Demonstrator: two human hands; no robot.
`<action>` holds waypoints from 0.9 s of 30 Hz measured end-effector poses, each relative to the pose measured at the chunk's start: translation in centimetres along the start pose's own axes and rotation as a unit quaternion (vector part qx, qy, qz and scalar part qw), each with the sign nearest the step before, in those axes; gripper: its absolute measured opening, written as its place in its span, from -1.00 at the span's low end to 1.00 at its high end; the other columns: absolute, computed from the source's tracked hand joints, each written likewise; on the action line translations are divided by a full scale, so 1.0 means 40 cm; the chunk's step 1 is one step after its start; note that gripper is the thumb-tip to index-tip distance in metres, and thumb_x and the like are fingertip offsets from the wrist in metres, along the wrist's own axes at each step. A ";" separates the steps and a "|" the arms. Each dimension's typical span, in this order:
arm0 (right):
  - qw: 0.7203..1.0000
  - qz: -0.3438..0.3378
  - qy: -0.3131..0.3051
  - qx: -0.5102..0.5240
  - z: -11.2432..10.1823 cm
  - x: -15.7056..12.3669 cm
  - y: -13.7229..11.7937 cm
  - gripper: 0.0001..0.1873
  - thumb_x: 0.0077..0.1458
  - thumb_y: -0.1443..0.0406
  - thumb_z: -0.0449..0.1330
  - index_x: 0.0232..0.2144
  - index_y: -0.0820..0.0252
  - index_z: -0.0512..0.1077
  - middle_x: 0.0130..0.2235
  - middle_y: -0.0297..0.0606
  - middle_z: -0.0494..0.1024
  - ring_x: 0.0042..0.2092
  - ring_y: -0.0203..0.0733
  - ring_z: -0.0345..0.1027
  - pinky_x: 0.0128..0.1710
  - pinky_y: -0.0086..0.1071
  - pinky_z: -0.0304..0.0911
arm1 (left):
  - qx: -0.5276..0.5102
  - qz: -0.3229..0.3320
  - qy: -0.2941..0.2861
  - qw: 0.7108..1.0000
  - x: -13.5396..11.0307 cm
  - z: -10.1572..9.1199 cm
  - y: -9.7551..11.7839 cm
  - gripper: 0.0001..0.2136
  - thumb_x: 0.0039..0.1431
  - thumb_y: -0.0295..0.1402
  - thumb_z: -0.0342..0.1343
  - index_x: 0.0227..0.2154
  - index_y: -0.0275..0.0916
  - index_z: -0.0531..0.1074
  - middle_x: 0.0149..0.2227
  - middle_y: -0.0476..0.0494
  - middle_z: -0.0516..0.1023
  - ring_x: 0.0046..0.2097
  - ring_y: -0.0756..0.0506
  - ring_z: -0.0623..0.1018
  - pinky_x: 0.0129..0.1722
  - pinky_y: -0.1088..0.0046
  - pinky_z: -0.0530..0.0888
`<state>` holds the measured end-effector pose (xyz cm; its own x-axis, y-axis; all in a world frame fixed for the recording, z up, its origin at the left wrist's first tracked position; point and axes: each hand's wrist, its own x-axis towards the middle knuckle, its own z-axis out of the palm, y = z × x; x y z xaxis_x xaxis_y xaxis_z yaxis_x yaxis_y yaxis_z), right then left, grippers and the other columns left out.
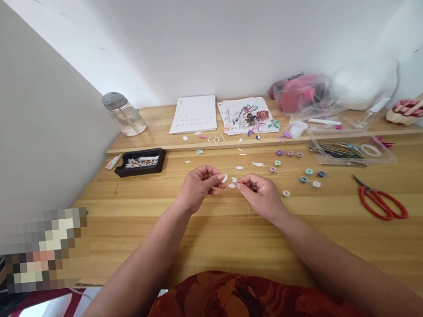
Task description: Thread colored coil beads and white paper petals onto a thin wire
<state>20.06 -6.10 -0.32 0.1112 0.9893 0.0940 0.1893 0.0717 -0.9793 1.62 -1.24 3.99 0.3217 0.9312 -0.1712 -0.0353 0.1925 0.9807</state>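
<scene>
— What do the hands hold?
— The left hand (pixel 198 184) pinches a white paper petal (pixel 225 177) in a closed grip; the right hand (pixel 260 195) pinches a thin wire (pixel 249 213), above the desk (pixel 135 220).
— And nearby?
— Red scissors (pixel 380 200) lie well apart to the right.

Two bare forearms are seen rising from the lower corners of the frame, with no sleeves, watch or bracelets worn. The left hand (pixel 198 185) and right hand (pixel 262 196) carry no rings or gloves. At the bottom centre, a garment patterned in orange and dark red is seen.
</scene>
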 end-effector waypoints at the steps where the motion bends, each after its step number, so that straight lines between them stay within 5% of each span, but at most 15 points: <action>1: 1.000 0.000 -0.002 -0.001 -0.002 -0.001 -0.004 -0.78 0.07 0.14 0.27 -0.37 0.19 0.50 -0.47 -0.32 0.49 -0.46 -0.28 0.24 -0.45 -0.38 0.15 | -0.017 -0.002 0.001 1.000 0.000 0.010 0.001 -0.63 -0.15 -0.18 0.43 -0.40 -0.30 0.43 -0.42 -0.04 0.53 -0.38 0.01 0.57 -0.53 0.61 0.35; 6: 0.999 -0.017 -0.026 0.041 -0.003 -0.011 -0.017 -0.76 0.11 0.16 0.26 -0.21 0.17 0.50 -0.39 -0.30 0.54 -0.42 -0.27 0.32 -0.41 -0.38 0.20 | -0.043 0.003 0.012 0.999 0.002 0.035 -0.019 -0.65 -0.12 -0.23 0.42 -0.34 -0.32 0.47 -0.40 -0.04 0.54 -0.38 -0.01 0.60 -0.54 0.62 0.42; 12: 0.994 0.007 -0.042 0.103 0.008 -0.011 -0.015 -0.75 0.06 0.12 0.33 -0.32 0.17 0.50 -0.32 -0.21 0.62 -0.29 -0.16 0.48 -0.26 -0.29 0.34 | -0.045 -0.012 -0.027 0.999 -0.002 0.040 -0.071 -0.66 -0.06 -0.20 0.40 -0.31 -0.32 0.51 -0.37 -0.09 0.58 -0.36 -0.01 0.60 -0.48 0.58 0.50; 27: 0.996 0.042 -0.018 0.080 0.007 -0.005 -0.010 -0.78 0.01 0.14 0.34 -0.46 0.16 0.47 -0.44 -0.30 0.55 -0.39 -0.26 0.37 -0.36 -0.37 0.29 | -0.095 -0.062 -0.046 0.992 -0.002 0.038 -0.077 -0.66 -0.08 -0.23 0.41 -0.30 -0.36 0.56 -0.34 -0.13 0.61 -0.34 -0.01 0.61 -0.29 0.48 0.56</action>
<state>19.68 -6.30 0.02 0.0855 0.9963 0.0067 0.0234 0.0048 -0.9997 3.14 -2.35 1.12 0.4199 0.8661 -0.2713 -0.1647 0.3667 0.9157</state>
